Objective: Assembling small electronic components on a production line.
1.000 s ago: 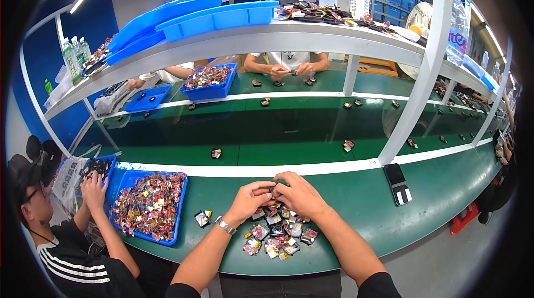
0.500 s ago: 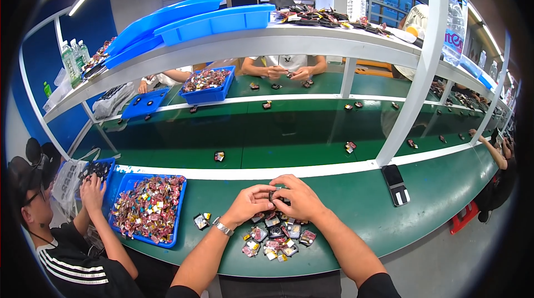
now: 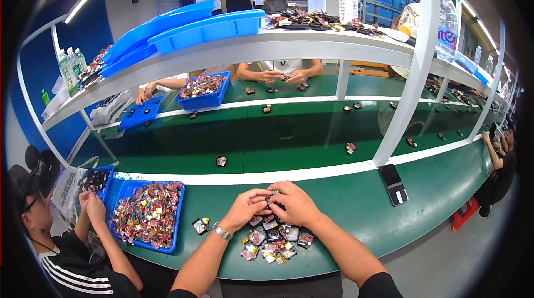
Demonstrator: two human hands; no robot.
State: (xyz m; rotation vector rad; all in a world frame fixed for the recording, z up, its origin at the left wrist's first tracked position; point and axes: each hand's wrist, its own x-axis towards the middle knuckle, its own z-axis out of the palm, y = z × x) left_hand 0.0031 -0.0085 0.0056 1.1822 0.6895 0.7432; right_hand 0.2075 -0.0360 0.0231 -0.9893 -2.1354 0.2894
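Note:
Over the green bench, my left hand [image 3: 248, 208] and my right hand [image 3: 295, 204] meet with fingers curled round a small dark electronic unit [image 3: 273, 198]. Most of that unit is hidden by the fingers. Just below the hands lies a pile of similar small units [image 3: 273, 236], black casings with pink-red boards, silvery parts and yellow-and-white tabs. One separate unit [image 3: 199, 226] rests to the left of my left forearm. A metal-banded watch [image 3: 223, 232] is on my left wrist.
A blue tray [image 3: 179, 214] heaped with pink and yellow parts stands left. A co-worker's hands [image 3: 93, 207] are beside another bin [image 3: 109, 178]. A black phone-like object [image 3: 393, 185] lies right. Beyond the white rail [image 3: 233, 174], units dot the green belt [image 3: 300, 136]; a shelf [image 3: 278, 42] spans above.
My hands stay together on the dark unit, with small finger shifts. The co-worker at left has drawn the hands together and lower. A unit on the belt has shifted slightly right.

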